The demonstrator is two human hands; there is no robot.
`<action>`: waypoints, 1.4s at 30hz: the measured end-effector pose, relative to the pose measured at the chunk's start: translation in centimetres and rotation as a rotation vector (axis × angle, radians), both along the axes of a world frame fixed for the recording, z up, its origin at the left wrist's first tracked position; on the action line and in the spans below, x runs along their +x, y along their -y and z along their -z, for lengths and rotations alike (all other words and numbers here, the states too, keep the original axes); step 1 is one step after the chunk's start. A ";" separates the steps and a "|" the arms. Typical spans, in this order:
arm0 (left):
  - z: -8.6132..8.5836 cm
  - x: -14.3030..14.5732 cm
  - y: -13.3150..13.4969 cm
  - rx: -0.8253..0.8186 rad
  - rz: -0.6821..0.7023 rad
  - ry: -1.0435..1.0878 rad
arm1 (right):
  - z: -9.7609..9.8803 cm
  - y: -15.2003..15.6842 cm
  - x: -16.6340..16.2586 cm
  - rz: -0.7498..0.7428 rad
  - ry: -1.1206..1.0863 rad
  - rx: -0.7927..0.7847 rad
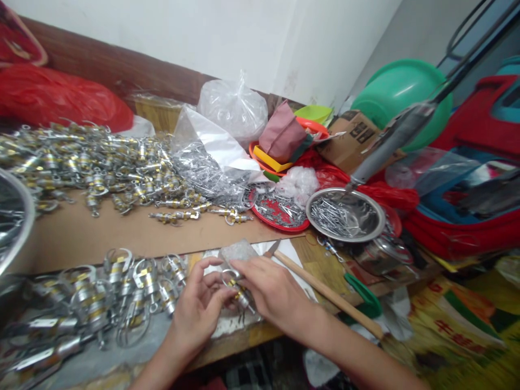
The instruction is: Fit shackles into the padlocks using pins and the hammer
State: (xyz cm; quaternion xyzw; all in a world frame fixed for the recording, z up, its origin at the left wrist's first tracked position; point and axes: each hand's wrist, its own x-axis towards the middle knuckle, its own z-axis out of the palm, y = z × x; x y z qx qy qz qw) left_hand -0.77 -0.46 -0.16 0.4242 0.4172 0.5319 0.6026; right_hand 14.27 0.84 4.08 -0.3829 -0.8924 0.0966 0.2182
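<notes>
Centrally, a metal clasp [241,295] was held between left hand [203,298] and right hand [274,290] above the near table edge [251,337]; far back, a white wall [244,32] was seen.

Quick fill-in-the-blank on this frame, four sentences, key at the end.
1. The left hand and right hand meet around a metal fitting; piled fittings fill the picture's ____ side.
2. The metal bowl stands to the picture's ____ of the red tray.
3. The big basin is ____.
4. The long handle is made of ____.

Missing words: left; right; green; wood.
</notes>
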 end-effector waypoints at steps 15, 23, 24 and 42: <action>0.3 -0.2 -0.2 0.019 0.009 -0.095 | -1.7 -2.8 0.9 0.161 -0.253 -0.659; -0.3 -0.4 -0.2 -0.016 0.020 -0.106 | 0.3 -1.9 -0.4 0.165 -0.251 -0.294; -0.5 -0.6 -0.2 -0.030 0.037 -0.102 | 0.5 -1.8 -0.4 0.170 -0.256 -0.272; -1.3 -1.2 -0.6 -0.210 0.213 0.145 | 1.8 -1.6 8.5 0.547 -0.114 -0.047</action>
